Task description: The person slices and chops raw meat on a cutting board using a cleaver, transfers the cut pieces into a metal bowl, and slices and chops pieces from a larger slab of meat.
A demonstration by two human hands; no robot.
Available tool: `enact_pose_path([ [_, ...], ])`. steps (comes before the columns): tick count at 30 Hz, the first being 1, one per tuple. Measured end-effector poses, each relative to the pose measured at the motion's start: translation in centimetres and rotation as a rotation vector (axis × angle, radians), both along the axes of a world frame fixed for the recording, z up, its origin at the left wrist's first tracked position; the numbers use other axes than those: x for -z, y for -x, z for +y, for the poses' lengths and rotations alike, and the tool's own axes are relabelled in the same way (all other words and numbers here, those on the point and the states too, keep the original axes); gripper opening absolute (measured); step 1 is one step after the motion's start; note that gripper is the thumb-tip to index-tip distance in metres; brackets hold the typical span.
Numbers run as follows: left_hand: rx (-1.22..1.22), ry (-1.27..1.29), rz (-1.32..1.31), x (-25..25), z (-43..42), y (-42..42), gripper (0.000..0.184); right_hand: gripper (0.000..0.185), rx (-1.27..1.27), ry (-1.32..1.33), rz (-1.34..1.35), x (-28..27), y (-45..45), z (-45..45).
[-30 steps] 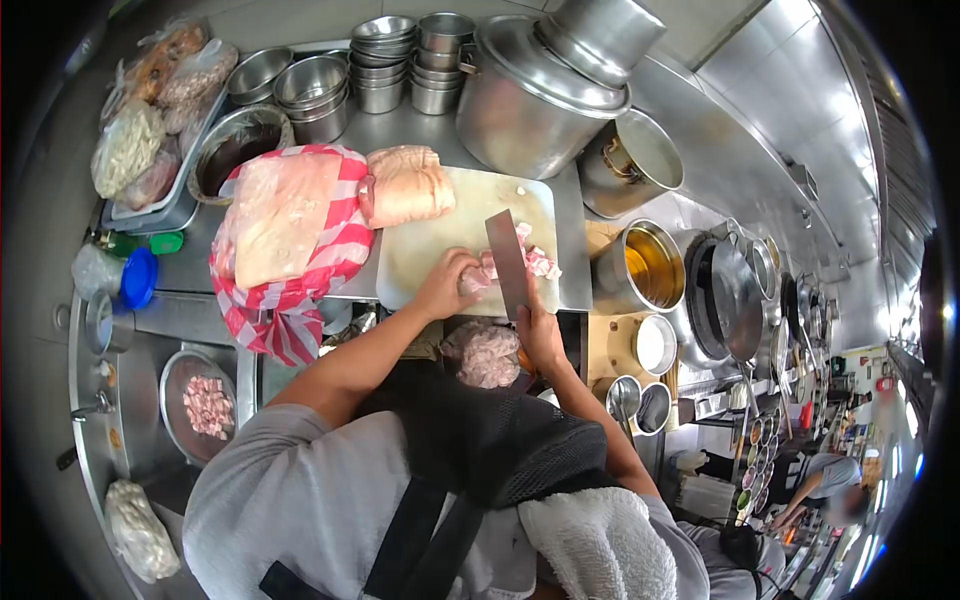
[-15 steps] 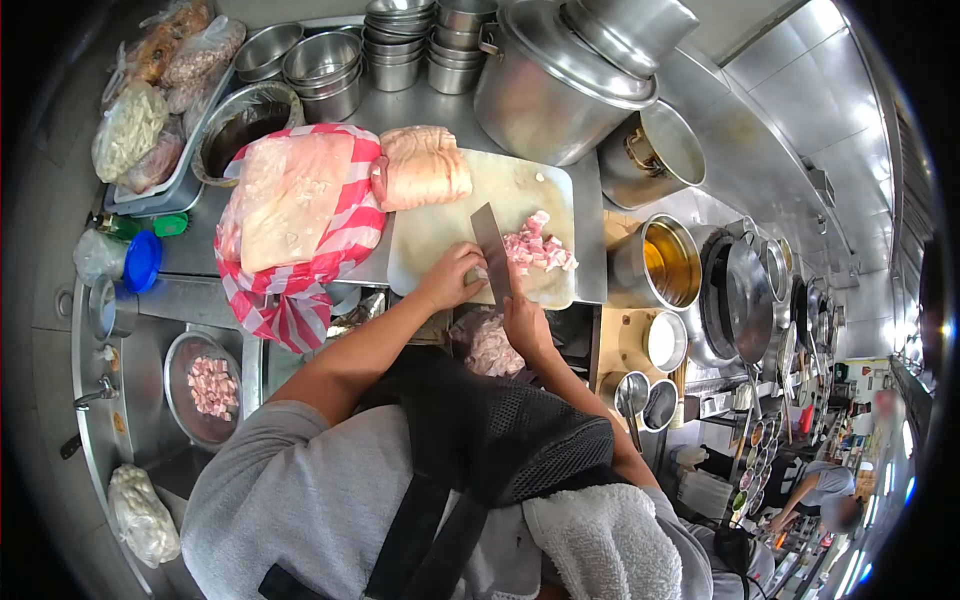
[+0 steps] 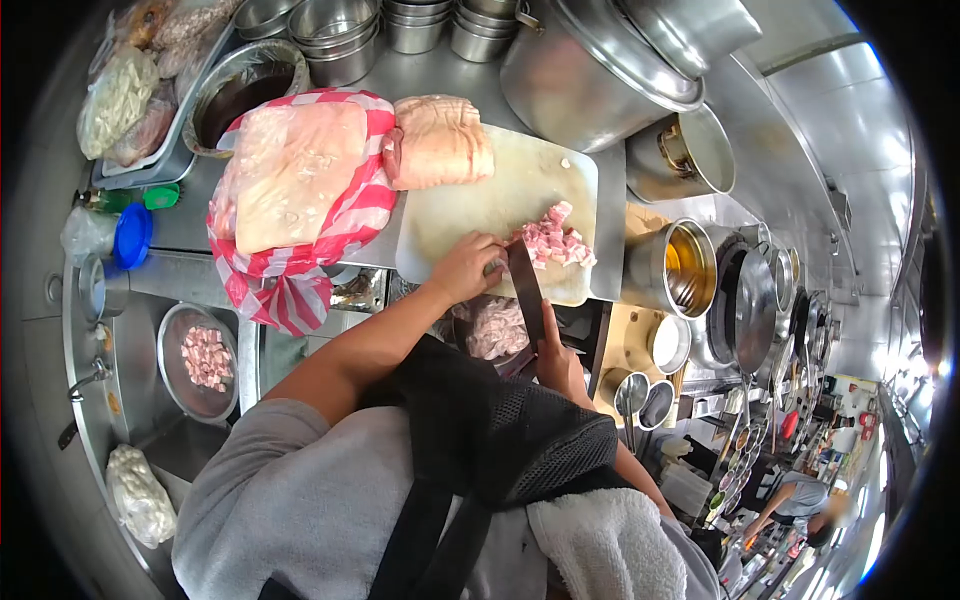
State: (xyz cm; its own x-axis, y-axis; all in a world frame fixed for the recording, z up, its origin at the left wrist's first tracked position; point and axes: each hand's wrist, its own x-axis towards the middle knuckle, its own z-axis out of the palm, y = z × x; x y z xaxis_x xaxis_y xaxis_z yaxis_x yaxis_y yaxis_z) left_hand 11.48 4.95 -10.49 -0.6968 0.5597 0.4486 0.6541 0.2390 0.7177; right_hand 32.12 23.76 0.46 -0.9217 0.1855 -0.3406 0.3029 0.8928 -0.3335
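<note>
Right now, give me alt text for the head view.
A person's right hand holds a cleaver at the near edge of a white cutting board, the left hand close by. Small meat pieces lie right of the cleaver; a larger slab rests at the board's far-left corner.

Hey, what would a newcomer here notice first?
Probably the red-striped bag left of the white board, with a pale slab lying on it. Next, the cleaver in the right hand, near the diced meat on the board. A big lidded pot stands beyond the board.
</note>
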Motion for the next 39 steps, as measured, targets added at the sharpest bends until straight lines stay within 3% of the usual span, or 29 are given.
enact_pose_path([
  [5, 0.009, -0.033, -0.016, 0.2, 0.2, 0.6, 0.019, 0.091, -0.035, 0.063, 0.064, 1.3, 3.2, 0.3],
  [11, 0.053, -0.019, -0.048, 0.0, 0.3, 0.8, 0.018, 0.088, -0.057, 0.225, 0.330, 5.8, 12.4, -0.6],
  [15, -0.022, -0.047, -0.057, 0.8, 1.1, 0.9, 0.019, 0.090, -0.120, 0.208, 0.490, 5.9, 12.5, -0.5],
  [16, -0.052, -0.039, -0.051, 1.1, 1.2, 0.9, 0.020, 0.090, -0.111, 0.206, 0.486, 5.3, 11.2, -0.4],
  [18, -0.064, -0.048, -0.036, 1.1, 1.3, 0.6, 0.021, 0.090, -0.039, 0.121, 0.067, 2.9, 6.8, -0.5],
  [20, -0.113, -0.031, -0.050, 0.9, 1.4, 0.8, 0.021, 0.089, 0.059, 0.166, 0.007, 2.7, 2.4, 0.6],
  [24, -0.225, -0.152, 0.008, 2.8, 2.1, 1.3, 0.026, 0.090, -0.002, 0.205, 0.167, 2.4, 1.6, 2.1],
  [26, -0.228, -0.167, -0.002, 2.5, 1.7, 1.1, 0.029, 0.085, -0.103, 0.010, 0.119, 0.3, 3.3, 3.7],
  [28, -0.214, -0.177, -0.010, 2.3, 1.3, 0.8, 0.031, 0.084, -0.039, -0.028, 0.170, -1.1, 3.1, 3.6],
  [30, -0.237, -0.229, -0.141, 3.3, 1.5, 0.8, 0.032, 0.083, 0.136, 0.153, 0.409, -2.4, 2.3, 3.8],
  [31, -0.156, -0.321, -0.301, 5.5, 1.8, 1.4, 0.033, 0.079, 0.248, 0.235, 0.323, -5.1, 1.6, 3.5],
  [32, -0.126, -0.320, -0.293, 4.6, 2.4, 1.3, 0.033, 0.079, 0.273, 0.230, 0.339, -5.3, 0.7, 3.9],
  [34, -0.277, -0.296, -0.209, 2.8, 3.2, 1.1, 0.037, 0.075, 0.277, 0.275, 0.521, -5.6, -1.8, 4.8],
  [35, -0.279, -0.245, -0.163, 2.5, 4.2, 0.6, 0.053, 0.073, 0.301, 0.379, 0.587, -4.5, -2.9, 5.7],
  [36, -0.256, -0.242, -0.153, 2.1, 5.4, 0.0, 0.053, 0.073, 0.320, 0.378, 0.603, -3.2, -4.0, 6.5],
  [39, -0.101, -0.142, -0.104, 0.2, 8.9, -0.8, 0.078, 0.071, 0.397, 0.169, 0.704, 1.5, -7.1, 8.3],
])
